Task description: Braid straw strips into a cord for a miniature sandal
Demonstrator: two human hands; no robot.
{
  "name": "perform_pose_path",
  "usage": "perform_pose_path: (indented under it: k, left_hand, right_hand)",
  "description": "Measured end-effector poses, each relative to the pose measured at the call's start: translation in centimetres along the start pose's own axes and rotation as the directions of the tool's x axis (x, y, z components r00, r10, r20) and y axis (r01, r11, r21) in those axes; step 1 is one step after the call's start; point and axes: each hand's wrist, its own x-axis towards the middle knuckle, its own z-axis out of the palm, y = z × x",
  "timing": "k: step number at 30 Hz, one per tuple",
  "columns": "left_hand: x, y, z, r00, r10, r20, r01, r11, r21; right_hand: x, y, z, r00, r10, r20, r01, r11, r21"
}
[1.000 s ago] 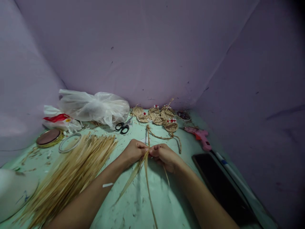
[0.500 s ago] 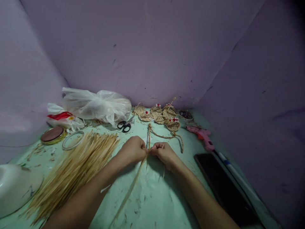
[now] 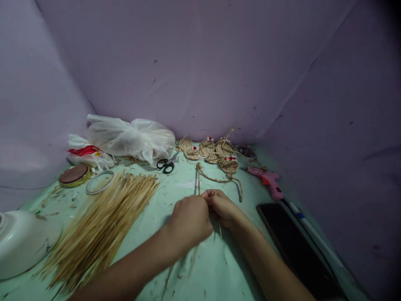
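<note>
A thin braided cord of dry straw-like strips (image 3: 198, 179) runs from the table's middle down to my hands. My right hand (image 3: 221, 207) pinches its lower end, thumb and finger pressed together. My left hand (image 3: 191, 221) is closed in front of it, its back toward me, and covers the join; loose strips trail out below it, partly blurred. Another length of twisted cord (image 3: 216, 179) loops off from the braid's top to the right. Beyond lie several woven straw slippers (image 3: 228, 164) with red and white beads.
A bundle of straw strips (image 3: 106, 225) lies left, near a tape ring (image 3: 100, 182) and a round tin (image 3: 74, 174). Behind are a plastic bag (image 3: 134, 140) and black-handled scissors (image 3: 166, 166). At right sit a pink glue gun (image 3: 266, 180) and a dark phone-like slab (image 3: 291, 242).
My left hand has moved toward me and right, turning its back over the braid's end. My right hand keeps its pinch. The view has shifted slightly left.
</note>
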Motion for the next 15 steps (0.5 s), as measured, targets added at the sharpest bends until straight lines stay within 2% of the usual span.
perform_pose_path:
  k: [2,3,4,7,11,15]
  left_hand:
    - [1.0,0.2,-1.9,0.99,0.009,-0.143,0.002,0.997,0.073]
    - [1.4,0.3,-2.7,0.984,-0.059,-0.165,0.06,0.998,-0.001]
    - [1.7,0.4,-3.3,0.98,-0.141,-0.139,0.129,0.988,-0.089]
    - [2.1,0.5,-3.6,0.953,-0.302,0.017,0.29,0.897,-0.334]
    - [2.4,-0.2,-2.4,0.931,-0.258,0.259,0.353,0.814,-0.461]
    - [3.6,-1.9,-2.2,0.858,-0.247,0.45,0.49,0.656,-0.575]
  right_hand:
    - [0.0,-0.1,-0.1,1.0,0.021,0.009,-0.02,0.999,-0.041]
    - [0.0,-0.2,-0.2,0.999,0.027,0.018,-0.026,0.998,-0.057]
    - [0.0,-0.3,-0.2,0.999,0.027,0.027,-0.025,0.997,-0.07]
    - [0.0,-0.3,-0.2,0.999,0.019,0.051,-0.015,0.997,-0.074]
    - [0.1,-0.2,-0.2,0.997,-0.006,0.072,0.006,1.0,-0.005]
    - [0.0,-0.3,-0.2,0.995,-0.019,0.093,0.014,0.998,0.053]
